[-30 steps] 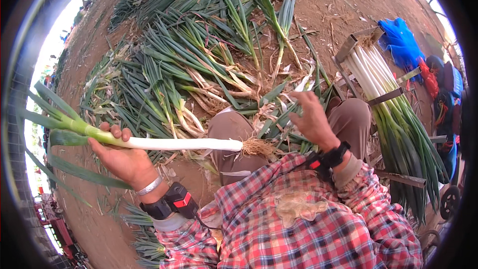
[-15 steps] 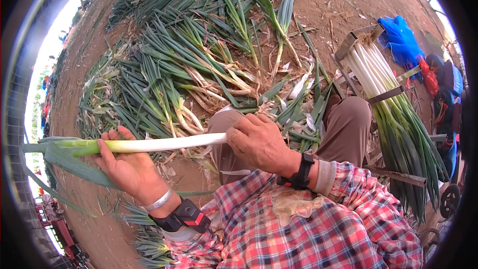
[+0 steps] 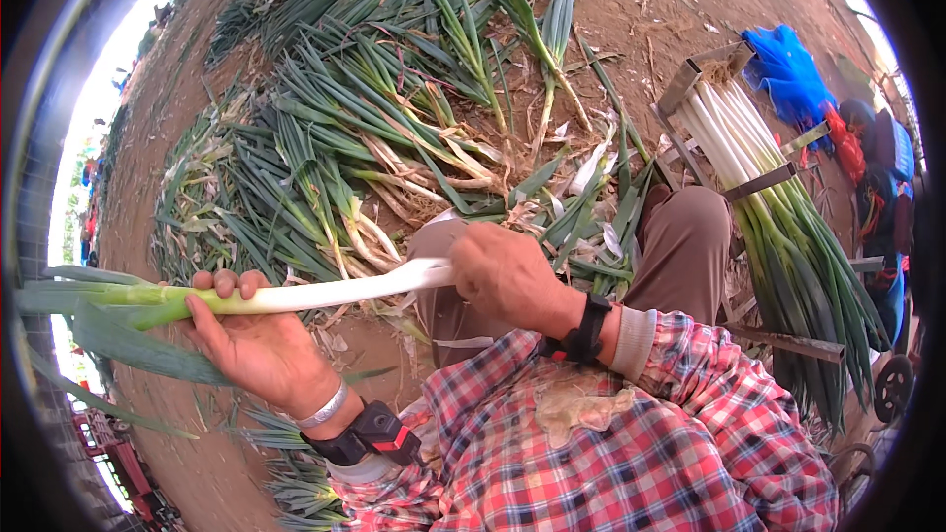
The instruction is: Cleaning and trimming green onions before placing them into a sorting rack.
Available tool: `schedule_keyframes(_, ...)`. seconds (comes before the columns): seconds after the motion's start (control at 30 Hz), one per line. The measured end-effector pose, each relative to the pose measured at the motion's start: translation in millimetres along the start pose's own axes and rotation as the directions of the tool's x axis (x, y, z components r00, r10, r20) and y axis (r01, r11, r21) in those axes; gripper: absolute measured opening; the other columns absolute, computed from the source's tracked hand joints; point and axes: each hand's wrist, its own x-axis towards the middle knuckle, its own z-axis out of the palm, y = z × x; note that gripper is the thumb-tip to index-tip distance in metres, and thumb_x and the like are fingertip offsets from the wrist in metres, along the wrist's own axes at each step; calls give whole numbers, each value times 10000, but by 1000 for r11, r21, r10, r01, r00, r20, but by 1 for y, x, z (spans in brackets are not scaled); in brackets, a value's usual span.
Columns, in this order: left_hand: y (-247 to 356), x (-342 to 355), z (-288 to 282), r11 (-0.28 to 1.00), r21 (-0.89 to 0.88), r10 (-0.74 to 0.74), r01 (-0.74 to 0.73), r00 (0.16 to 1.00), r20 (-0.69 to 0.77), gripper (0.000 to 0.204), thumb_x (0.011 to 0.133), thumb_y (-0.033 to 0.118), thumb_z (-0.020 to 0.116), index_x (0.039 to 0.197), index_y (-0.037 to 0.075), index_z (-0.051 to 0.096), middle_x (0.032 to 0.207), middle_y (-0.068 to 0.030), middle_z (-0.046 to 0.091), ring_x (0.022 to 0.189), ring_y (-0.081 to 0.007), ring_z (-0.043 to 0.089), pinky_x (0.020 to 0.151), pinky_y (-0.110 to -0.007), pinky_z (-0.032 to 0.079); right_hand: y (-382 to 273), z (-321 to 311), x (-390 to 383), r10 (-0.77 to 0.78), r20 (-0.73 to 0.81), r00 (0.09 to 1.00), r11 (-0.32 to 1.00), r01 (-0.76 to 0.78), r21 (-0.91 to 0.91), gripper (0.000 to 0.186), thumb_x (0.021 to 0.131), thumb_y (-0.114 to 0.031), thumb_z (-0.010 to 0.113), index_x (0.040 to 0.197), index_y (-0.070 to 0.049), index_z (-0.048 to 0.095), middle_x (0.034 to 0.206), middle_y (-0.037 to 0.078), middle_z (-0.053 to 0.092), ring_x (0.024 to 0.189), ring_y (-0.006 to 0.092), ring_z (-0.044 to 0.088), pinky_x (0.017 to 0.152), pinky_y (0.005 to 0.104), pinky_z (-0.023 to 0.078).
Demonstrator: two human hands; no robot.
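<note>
Gripping one leek [image 3: 296,296] two-handed: left hand [image 3: 251,340] wraps stalk, right hand [image 3: 507,276] closed over root end. Uncleaned pile [image 3: 374,128] ahead; trimmed bundle in metal rack [image 3: 759,182] right.

Plaid sleeves, wristbands, brown trousers.

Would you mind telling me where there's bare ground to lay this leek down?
Bare dirt lies beyond the leek pile, left of the blue cloth. A smaller patch sits below the left hand. Around the knees and the crate it's crowded.
</note>
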Motion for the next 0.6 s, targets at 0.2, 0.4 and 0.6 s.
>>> schedule_keyframes(0.2, 7, 5, -14, 998, -46, -33, 37, 997, 76, 409, 1026, 221, 451, 1403, 83, 372, 880, -32, 468, 632, -88, 395, 523, -236, 365, 74, -9, -20, 752, 80, 654, 638, -753, 162, 143, 865, -165, 572, 818, -35, 608, 820, 193, 629, 780, 378, 613, 693, 453, 482)
schedule_keyframes(0.4, 3, 5, -20, 997, -69, -38, 43, 997, 67, 307, 1008, 254, 510, 1221, 34, 484, 838, -29, 443, 628, -111, 391, 531, -249, 378, 26, -25, -33, 380, 26, 925, 902, -377, 209, 142, 839, -201, 653, 880, -71, 614, 815, 130, 595, 761, 335, 609, 652, 434, 489)
schedule_keyframes(0.6, 0, 0, -9, 997, 25, -68, 69, 997, -43, 182, 994, 243, 547, 977, 66, 509, 801, -30, 452, 652, -138, 411, 583, -268, 395, 3, -16, -28, 33, 74, 997, 999, -36, 32, 138, 831, -166, 636, 892, -58, 575, 828, 97, 523, 733, 286, 582, 608, 397, 491)
